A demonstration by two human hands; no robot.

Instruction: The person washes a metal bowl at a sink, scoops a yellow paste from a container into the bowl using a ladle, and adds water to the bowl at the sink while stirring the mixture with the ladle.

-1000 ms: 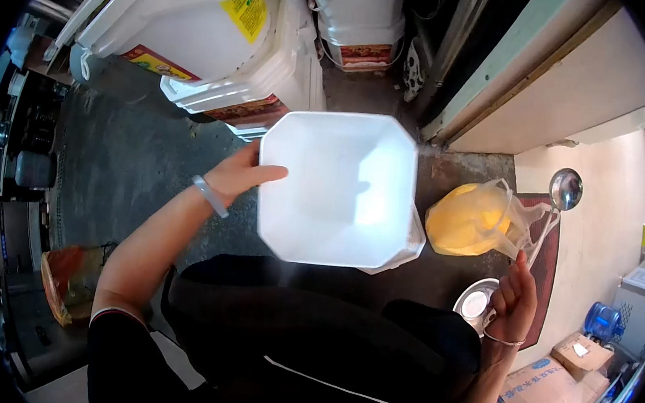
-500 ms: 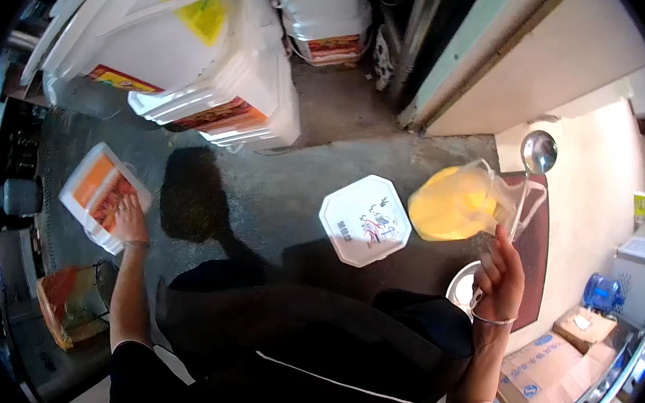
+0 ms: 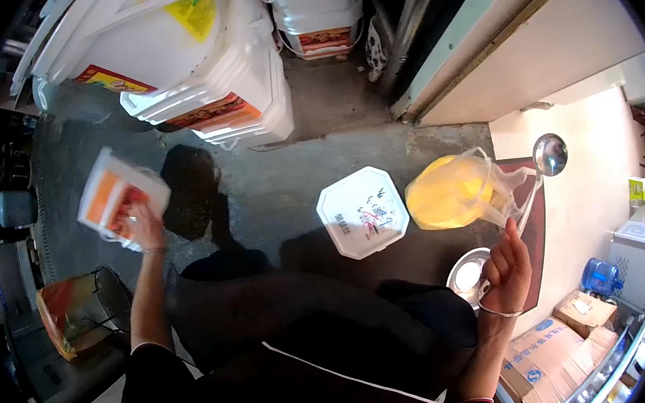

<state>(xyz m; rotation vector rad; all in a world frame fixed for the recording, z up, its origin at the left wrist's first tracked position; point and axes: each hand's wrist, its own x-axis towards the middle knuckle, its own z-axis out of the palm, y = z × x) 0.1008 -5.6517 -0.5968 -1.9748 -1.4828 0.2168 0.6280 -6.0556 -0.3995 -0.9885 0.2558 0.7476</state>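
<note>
On the left, my left hand (image 3: 146,230) is on a white plastic bucket (image 3: 99,186) with an orange picture label; the bucket is tilted and blurred, and the fingertips are smeared. My right hand (image 3: 508,270) is closed around the handle of a metal ladle (image 3: 550,155), whose bowl points away from me. Beside that hand, a clear plastic bag (image 3: 501,194) gathers over a container with yellow contents (image 3: 445,197); I cannot tell whether the fingers also pinch the bag. A white octagonal lid (image 3: 363,213) with handwriting lies on the floor between my hands.
Stacked white buckets (image 3: 233,78) stand at the upper left, another bucket (image 3: 315,17) behind. A metal bowl (image 3: 469,276) sits near my right knee. A door (image 3: 496,55) edges the upper right. Cardboard boxes (image 3: 554,360) and a blue water bottle (image 3: 601,277) are at the right.
The bucket at my left hand has shifted right with the hand and changed its tilt. My right hand keeps hold of the ladle, nearly in place. The view has shifted slightly.
</note>
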